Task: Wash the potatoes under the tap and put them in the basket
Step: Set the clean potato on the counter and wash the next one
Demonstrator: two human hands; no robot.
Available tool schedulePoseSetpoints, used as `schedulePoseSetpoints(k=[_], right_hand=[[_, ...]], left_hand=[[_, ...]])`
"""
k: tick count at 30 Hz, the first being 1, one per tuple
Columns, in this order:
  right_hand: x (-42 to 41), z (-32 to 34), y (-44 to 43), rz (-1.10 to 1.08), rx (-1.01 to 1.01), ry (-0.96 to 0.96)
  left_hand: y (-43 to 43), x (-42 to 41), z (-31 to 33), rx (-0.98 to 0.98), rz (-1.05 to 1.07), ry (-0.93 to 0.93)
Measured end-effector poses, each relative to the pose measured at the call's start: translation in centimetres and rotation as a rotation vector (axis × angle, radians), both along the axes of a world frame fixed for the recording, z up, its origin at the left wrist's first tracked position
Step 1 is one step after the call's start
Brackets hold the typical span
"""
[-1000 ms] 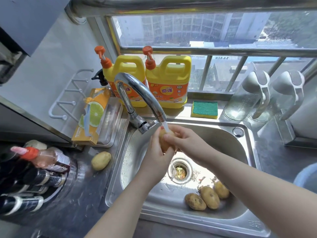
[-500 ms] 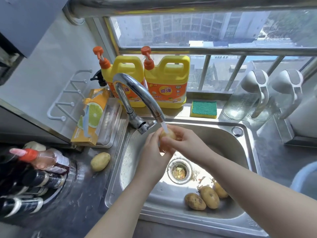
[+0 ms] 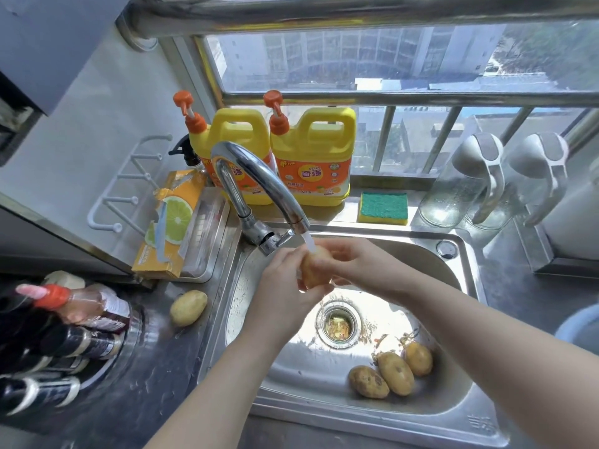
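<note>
A potato (image 3: 313,268) sits between both my hands right under the running tap (image 3: 259,179), above the steel sink (image 3: 431,413). My left hand (image 3: 282,286) grips it from the left and below, my right hand (image 3: 353,264) from the right and above. Water falls on its top. Three brown potatoes (image 3: 393,372) lie together in the sink's near right corner. One pale potato (image 3: 188,307) rests on the dark counter left of the sink. A pale blue rim (image 3: 580,324), maybe the basket, shows at the right edge.
Two yellow detergent jugs (image 3: 311,157) and a green sponge (image 3: 383,207) stand on the sill behind the sink. An orange box (image 3: 170,222) lies at the left, dark bottles (image 3: 58,335) at the near left. Two glass jugs (image 3: 466,183) stand at the back right. The drain (image 3: 338,325) holds scraps.
My hands have turned the potato under the stream; more of it now shows between my fingers. They stay in the same spot under the tap.
</note>
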State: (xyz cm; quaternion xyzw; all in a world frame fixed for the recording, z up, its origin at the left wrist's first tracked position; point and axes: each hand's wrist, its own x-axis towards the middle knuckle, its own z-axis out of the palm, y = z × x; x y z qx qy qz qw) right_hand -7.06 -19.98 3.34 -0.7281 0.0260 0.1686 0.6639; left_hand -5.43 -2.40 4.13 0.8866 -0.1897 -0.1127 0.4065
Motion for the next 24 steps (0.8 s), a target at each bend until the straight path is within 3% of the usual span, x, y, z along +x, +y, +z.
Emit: schedulePoseSetpoints(k=[3, 8, 11, 18, 21, 24], right_hand=[[0.3, 0.1, 0.5, 0.001, -0.137, -0.078], [0.1, -0.1, 0.9, -0.029, -0.171, -0.088], [0.1, -0.3, 1.1, -0.026, -0.053, -0.067], [0.9, -0.7, -1.0, 0.137, 0.225, 0.204], [1.3, -0.9, -1.3, 0.145, 0.212, 0.227], [1.1, -0.2, -0.1, 0.073, 0.078, 0.128]], left_hand=[[-0.1, 0.4, 0.1, 0.007, 0.01, 0.02], [-0.2, 0.3, 0.1, 0.016, 0.022, 0.009], [0.0, 0.0, 0.0, -0.012, 0.031, 0.02], [0.5, -0.2, 0.3, -0.02, 0.031, 0.07], [0.4, -0.2, 0.2, -0.03, 0.044, 0.092], [0.0, -0.4, 0.0, -0.02, 0.055, 0.067]])
